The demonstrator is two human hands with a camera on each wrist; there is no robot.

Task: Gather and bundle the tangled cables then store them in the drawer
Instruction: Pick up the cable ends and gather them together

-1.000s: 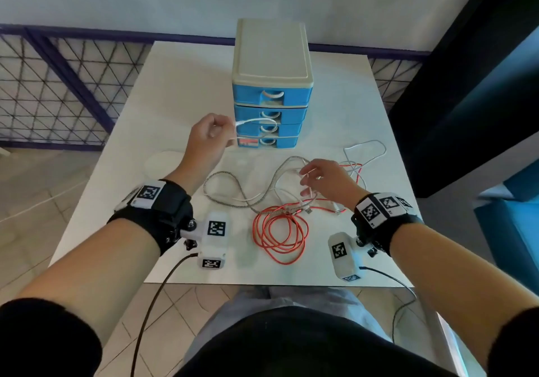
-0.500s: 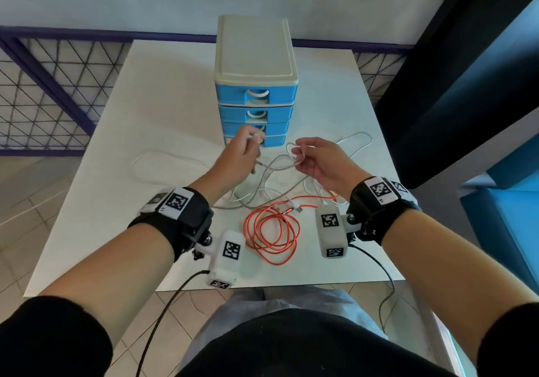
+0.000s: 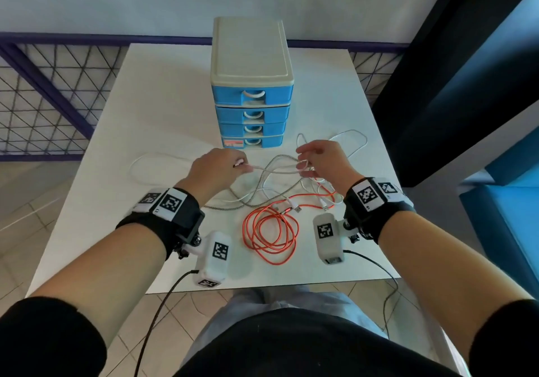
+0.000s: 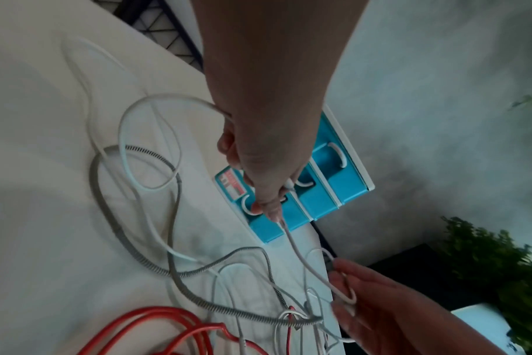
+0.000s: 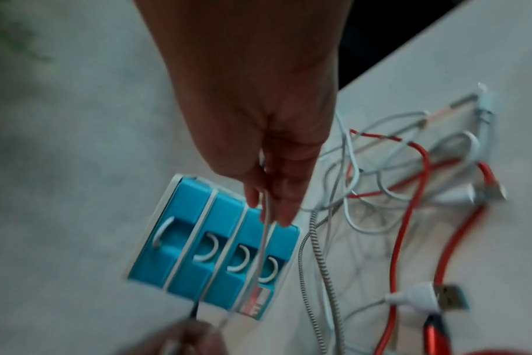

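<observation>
We pinch white cable (image 3: pixel 272 169) in both hands above white table (image 3: pixel 163 91). Left hand (image 3: pixel 215 169) nips one end between curled fingertips; right hand (image 3: pixel 323 161) curls round folded loop. Held stretch runs left to right, nearly level, between our hands. Rest trails onto table, tangled with grey braided cable (image 3: pixel 256 193) and orange cable (image 3: pixel 271 231) coiled nearer us. Blue drawer unit (image 3: pixel 252 105) stands just behind, all four drawers closed.
</observation>
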